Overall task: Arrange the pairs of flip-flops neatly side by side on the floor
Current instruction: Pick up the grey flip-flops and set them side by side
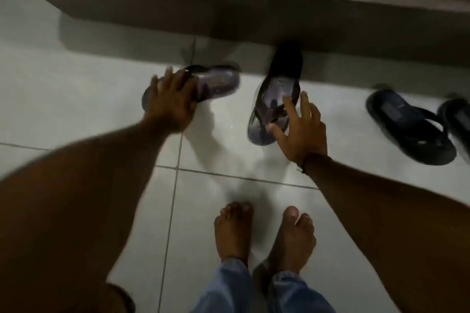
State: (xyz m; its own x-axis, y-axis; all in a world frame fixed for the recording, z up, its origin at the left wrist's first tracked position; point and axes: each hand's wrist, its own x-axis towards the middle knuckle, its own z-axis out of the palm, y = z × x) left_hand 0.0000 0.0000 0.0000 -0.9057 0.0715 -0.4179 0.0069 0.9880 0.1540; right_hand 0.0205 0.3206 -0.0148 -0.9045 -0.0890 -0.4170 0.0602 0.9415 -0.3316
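Observation:
Two purple-grey flip-flops lie on the white tiled floor (76,99), close to a low step. My left hand (169,103) is clamped over the left purple flip-flop (218,82), which lies crosswise with one end pointing right. The right purple flip-flop (276,101) points away from me, with its far end in the step's shadow. My right hand (302,132) rests on its near right side. The thumb and forefinger pinch its strap and the other fingers are spread. A black pair (409,126) lies side by side at the right, and its second flip-flop (457,122) is cut off by the frame edge.
A grey step (229,15) runs across the back, just behind the flip-flops. My bare feet (264,234) stand on the tiles below my hands, with jeans cuffs at the bottom edge. Bare tile stretches to the left and between my feet and the flip-flops.

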